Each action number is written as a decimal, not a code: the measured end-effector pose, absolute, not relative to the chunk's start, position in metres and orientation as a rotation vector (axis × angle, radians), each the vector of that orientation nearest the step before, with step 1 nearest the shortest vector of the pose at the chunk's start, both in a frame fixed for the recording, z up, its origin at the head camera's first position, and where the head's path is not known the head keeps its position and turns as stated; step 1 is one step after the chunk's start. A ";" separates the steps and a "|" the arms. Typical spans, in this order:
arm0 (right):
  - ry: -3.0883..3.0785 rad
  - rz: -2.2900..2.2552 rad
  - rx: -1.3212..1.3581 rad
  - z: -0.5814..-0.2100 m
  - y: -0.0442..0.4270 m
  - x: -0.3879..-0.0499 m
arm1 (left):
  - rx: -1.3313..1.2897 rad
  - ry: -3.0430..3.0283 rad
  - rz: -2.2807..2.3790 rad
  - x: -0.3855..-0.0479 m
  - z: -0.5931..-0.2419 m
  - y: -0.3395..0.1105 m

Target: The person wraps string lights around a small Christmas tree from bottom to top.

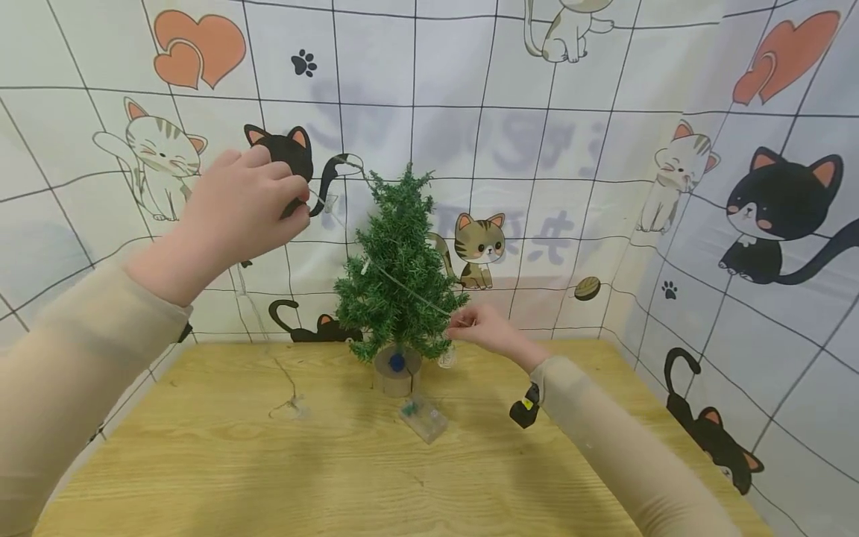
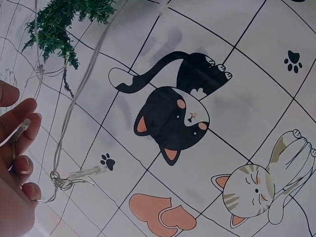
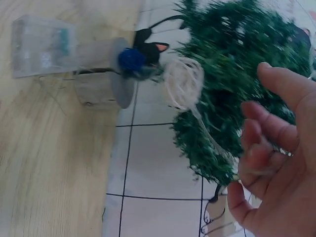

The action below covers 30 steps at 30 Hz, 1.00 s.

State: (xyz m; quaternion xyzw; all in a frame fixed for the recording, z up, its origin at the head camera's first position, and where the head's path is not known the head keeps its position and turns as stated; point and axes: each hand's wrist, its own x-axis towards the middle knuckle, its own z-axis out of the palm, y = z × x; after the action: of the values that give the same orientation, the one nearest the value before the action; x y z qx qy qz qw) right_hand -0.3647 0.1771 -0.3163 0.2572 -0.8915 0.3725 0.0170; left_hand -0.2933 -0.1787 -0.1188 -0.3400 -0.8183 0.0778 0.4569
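Observation:
A small green tree (image 1: 403,276) stands on a round pale base (image 1: 396,382). Thin light-string wire (image 1: 409,289) crosses its front. To the tree's upper left, my left hand (image 1: 244,205) holds part of the string; in the left wrist view a small bulb (image 2: 20,129) lies between the fingers of that hand (image 2: 19,173), and a knotted loop with a clear bulb (image 2: 88,172) hangs beside it. At the tree's lower right, my right hand (image 1: 490,332) has curled fingers on the wire, blurred in the right wrist view. A whitish bundle (image 3: 182,83) hangs near that hand (image 3: 281,143).
A clear box (image 1: 424,419) lies before the base, which bears a blue piece (image 1: 397,362). A black object (image 1: 525,410) is beside the right sleeve. Wire trails onto the wooden table (image 1: 335,485) at left (image 1: 291,403). Cat-print sheeting (image 1: 456,97) surrounds the back and sides.

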 end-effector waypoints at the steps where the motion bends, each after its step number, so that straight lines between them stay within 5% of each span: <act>1: -2.798 1.118 0.782 -0.318 0.174 -0.363 | -0.840 -2.010 0.196 -0.293 -0.122 -0.179; 30: -2.867 0.600 1.004 -0.322 0.159 -0.329 | -0.856 -1.985 0.183 -0.284 -0.130 -0.174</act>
State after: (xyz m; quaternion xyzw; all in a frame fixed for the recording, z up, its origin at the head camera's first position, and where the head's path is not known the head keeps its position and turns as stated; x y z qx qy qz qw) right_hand -0.3292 0.1592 -0.3220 0.3240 -0.9257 0.1937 0.0226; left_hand -0.2836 -0.1735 -0.1303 -0.3489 -0.8090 0.0746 0.4672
